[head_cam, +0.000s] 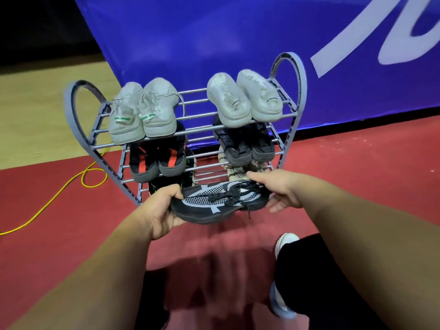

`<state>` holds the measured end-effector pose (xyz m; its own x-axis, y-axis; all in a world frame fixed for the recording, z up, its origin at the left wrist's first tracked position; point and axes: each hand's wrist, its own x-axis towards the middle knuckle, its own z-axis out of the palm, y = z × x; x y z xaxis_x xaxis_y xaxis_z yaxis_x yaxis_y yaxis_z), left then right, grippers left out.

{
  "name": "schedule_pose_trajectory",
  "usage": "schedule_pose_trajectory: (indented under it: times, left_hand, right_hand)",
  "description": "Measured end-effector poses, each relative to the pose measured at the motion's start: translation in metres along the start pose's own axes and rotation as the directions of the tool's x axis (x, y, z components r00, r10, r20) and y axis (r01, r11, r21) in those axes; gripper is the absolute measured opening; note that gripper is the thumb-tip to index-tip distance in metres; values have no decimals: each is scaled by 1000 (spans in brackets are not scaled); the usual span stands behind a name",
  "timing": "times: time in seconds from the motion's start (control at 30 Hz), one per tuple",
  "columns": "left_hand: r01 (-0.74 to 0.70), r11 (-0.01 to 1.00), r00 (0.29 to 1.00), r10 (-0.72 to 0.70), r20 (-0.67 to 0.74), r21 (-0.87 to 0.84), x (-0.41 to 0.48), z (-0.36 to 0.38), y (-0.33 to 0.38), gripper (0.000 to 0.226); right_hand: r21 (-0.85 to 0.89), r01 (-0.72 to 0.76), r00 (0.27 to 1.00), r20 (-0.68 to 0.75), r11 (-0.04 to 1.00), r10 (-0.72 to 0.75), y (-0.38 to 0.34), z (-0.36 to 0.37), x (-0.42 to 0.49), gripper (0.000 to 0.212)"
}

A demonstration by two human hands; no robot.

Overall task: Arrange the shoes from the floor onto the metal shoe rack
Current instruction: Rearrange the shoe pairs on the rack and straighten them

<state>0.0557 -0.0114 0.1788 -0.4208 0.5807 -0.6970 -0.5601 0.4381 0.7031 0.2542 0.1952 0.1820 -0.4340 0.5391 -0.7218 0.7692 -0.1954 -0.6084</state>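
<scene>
Head view. Rack [302, 77]: grey metal, three railed tiers, heart-shaped ends, standing on red floor [357, 175] before a blue banner [214, 32]. Top tier: white pair [142, 110] at left with green heel marks, second white pair [245, 98] at right, all heels outward. Middle tier: black pair with orange [157, 160] at left, dark pair [245, 146] at right. Bottom tier: beige shoe [238, 171] at right, largely hidden; something dark at left, too dim to identify. Black shoe [214, 203], with white pattern and loose laces: held sideways off the floor, just in front of the bottom tier, toe to the left; contact with the rack cannot be told. Left hand [162, 210]: grips the toe end, thumb on top, fingers beneath. Right hand [278, 189]: grips the heel end, thumb over the collar, fingers under the sole. Yellow cable [82, 177]: loops on the floor left of the rack. Person's foot [285, 241] in a white shoe, lower right.
</scene>
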Motion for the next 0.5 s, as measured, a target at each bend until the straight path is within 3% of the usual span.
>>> schedule_pose_trajectory:
  times: [0.2, 0.4, 0.5]
  left_hand:
    - [-10, 992, 992, -6, -124, -127, 14, 3, -5, 33]
    - [-22, 967, 990, -14, -141, -254, 20, 14, -9, 31]
    - [-41, 958, 989, -1, -145, -284, 22, 19, -10, 27]
  right_hand:
    - [-106, -15, 999, 46, 994, 20, 5, -5, 8, 56]
    - [-174, -46, 986, 149, 984, 73, 4, -3, 2, 45]
    - [-175, -65, 971, 217, 982, 103, 3, -3, -3, 51]
